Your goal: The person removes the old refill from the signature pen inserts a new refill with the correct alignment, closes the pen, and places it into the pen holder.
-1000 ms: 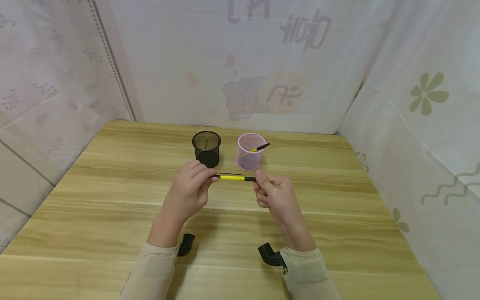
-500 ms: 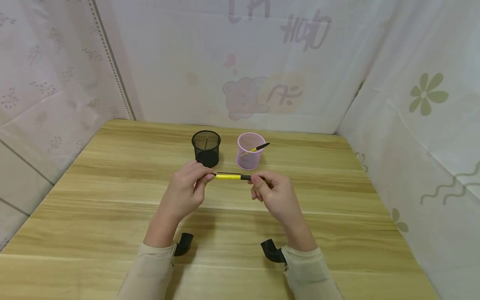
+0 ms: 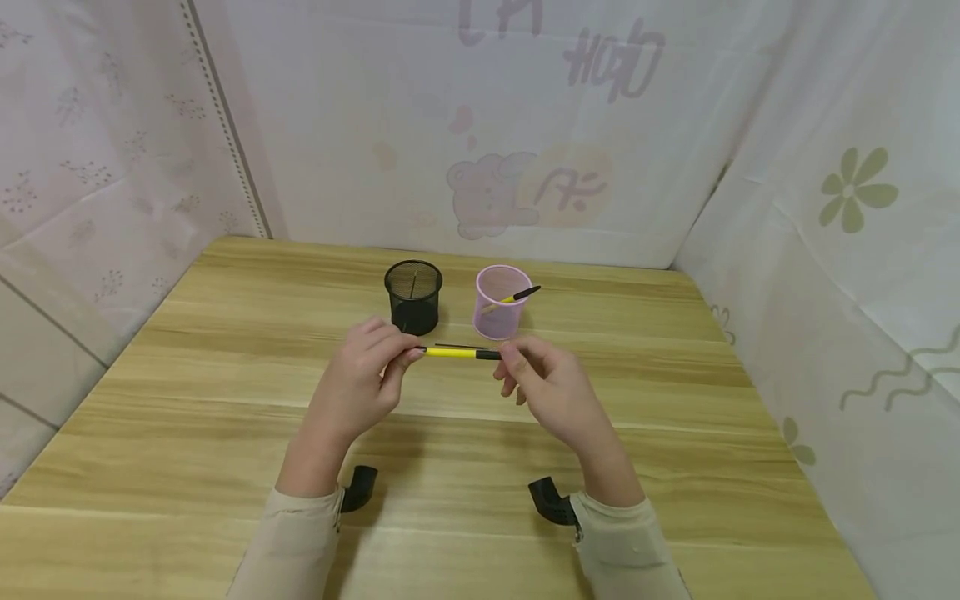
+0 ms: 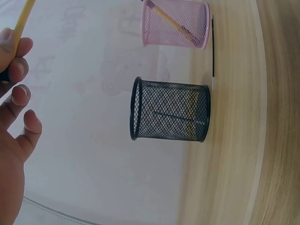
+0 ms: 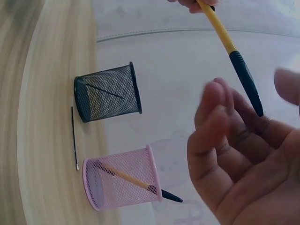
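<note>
A yellow pen with black ends (image 3: 450, 353) is held level above the table, between both hands in the head view. My left hand (image 3: 360, 375) pinches its left end between thumb and fingers. By the black right end is my right hand (image 3: 558, 392); the right wrist view shows its thumb (image 5: 288, 86) apart from the pen and its fingers loosely bent, with the black tip (image 5: 251, 91) close to them. Behind the pen, a thin black refill (image 5: 73, 136) lies on the table.
A black mesh cup (image 3: 415, 318) with a thin dark stick (image 4: 176, 116) inside stands at the back. To its right is a pink mesh cup (image 3: 487, 325) holding another yellow-and-black pen (image 5: 129, 178). Printed cloth (image 3: 330, 125) hangs behind the wooden table (image 3: 225, 350).
The pen and my left hand have shifted slightly left. My right hand also moved a little left at first, and its fingers have loosened around the pen's black end.
</note>
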`<control>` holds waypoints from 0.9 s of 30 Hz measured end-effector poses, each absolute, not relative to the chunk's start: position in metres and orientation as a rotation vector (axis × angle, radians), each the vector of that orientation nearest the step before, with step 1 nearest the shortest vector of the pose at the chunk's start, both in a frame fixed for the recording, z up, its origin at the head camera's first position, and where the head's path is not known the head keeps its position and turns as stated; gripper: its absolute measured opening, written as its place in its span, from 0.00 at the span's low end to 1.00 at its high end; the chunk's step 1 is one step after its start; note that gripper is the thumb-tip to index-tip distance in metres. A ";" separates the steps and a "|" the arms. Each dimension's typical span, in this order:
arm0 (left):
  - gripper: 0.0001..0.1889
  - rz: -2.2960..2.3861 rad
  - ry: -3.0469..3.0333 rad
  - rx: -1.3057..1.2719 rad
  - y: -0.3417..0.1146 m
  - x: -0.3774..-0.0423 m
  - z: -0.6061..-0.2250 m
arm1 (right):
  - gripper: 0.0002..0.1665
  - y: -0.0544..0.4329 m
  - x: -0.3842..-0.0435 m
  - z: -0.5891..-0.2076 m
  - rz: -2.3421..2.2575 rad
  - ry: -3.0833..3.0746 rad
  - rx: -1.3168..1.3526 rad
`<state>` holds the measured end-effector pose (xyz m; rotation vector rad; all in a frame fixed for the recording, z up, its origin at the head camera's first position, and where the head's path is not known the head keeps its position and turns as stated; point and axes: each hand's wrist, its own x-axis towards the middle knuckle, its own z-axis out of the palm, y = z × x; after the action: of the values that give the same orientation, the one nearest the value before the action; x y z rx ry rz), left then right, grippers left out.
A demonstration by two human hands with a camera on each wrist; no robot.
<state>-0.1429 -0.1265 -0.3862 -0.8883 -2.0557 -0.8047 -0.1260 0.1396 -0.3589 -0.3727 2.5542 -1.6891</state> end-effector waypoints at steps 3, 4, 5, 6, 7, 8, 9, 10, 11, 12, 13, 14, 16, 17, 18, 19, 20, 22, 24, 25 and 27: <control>0.03 -0.793 -2.067 -0.879 -0.126 -0.142 -0.384 | 0.33 0.139 -0.127 -0.359 -1.712 2.509 -0.221; 0.03 -0.786 -2.070 -0.876 -0.125 -0.141 -0.383 | 0.36 0.139 -0.127 -0.360 -1.717 2.500 -0.178; 0.04 -0.780 -2.073 -0.874 -0.124 -0.141 -0.383 | 0.38 0.138 -0.128 -0.360 -1.720 2.494 -0.141; 0.05 -0.771 -2.073 -0.874 -0.124 -0.140 -0.382 | 0.39 0.138 -0.128 -0.361 -1.719 2.497 -0.114; 0.05 -0.765 -2.072 -0.875 -0.123 -0.140 -0.381 | 0.39 0.137 -0.128 -0.361 -1.720 2.501 -0.094; 0.06 -0.757 -2.073 -0.875 -0.122 -0.140 -0.381 | 0.39 0.137 -0.128 -0.361 -1.730 2.499 -0.084; 0.07 -0.745 -2.072 -0.875 -0.122 -0.140 -0.381 | 0.38 0.136 -0.128 -0.362 -1.739 2.498 -0.075; 0.08 -0.739 -2.069 -0.876 -0.122 -0.140 -0.382 | 0.38 0.136 -0.128 -0.362 -1.755 2.495 -0.068; 0.09 -0.735 -2.070 -0.876 -0.121 -0.140 -0.382 | 0.37 0.136 -0.128 -0.362 -1.770 2.490 -0.061; 0.10 -0.732 -2.069 -0.876 -0.121 -0.140 -0.382 | 0.37 0.135 -0.128 -0.362 -1.786 2.484 -0.050; 0.11 -0.732 -2.067 -0.875 -0.121 -0.140 -0.383 | 0.36 0.135 -0.128 -0.362 -1.802 2.476 -0.037; 0.11 -0.731 -2.065 -0.872 -0.120 -0.139 -0.383 | 0.35 0.135 -0.128 -0.362 -1.815 2.471 -0.027; 0.11 -0.733 -2.062 -0.873 -0.120 -0.139 -0.384 | 0.35 0.135 -0.128 -0.362 -1.833 2.462 -0.004; 0.10 -0.734 -2.062 -0.872 -0.120 -0.139 -0.384 | 0.34 0.135 -0.127 -0.361 -1.834 2.462 0.001; 0.09 -0.734 -2.062 -0.870 -0.120 -0.138 -0.384 | 0.34 0.134 -0.127 -0.361 -1.836 2.462 0.003; 0.09 -0.735 -2.064 -0.869 -0.120 -0.138 -0.384 | 0.34 0.134 -0.127 -0.361 -1.838 2.464 0.003; 0.08 -0.735 -2.067 -0.868 -0.120 -0.138 -0.384 | 0.33 0.134 -0.127 -0.360 -1.840 2.465 -0.002; 0.07 -0.737 -2.076 -0.863 -0.120 -0.137 -0.384 | 0.32 0.134 -0.126 -0.360 -1.837 2.473 -0.013; 0.07 -0.740 -2.085 -0.856 -0.121 -0.137 -0.384 | 0.31 0.135 -0.126 -0.360 -1.830 2.483 -0.025; 0.07 -0.742 -2.088 -0.852 -0.121 -0.137 -0.385 | 0.29 0.135 -0.126 -0.360 -1.824 2.491 -0.033; 0.06 -0.753 -2.092 -0.845 -0.122 -0.138 -0.385 | 0.27 0.135 -0.126 -0.360 -1.822 2.496 -0.055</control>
<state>-0.1376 -0.1217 -0.3852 -0.8447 -2.0923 -0.7531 -0.1264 0.1352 -0.3597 -0.0546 2.4957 -1.8223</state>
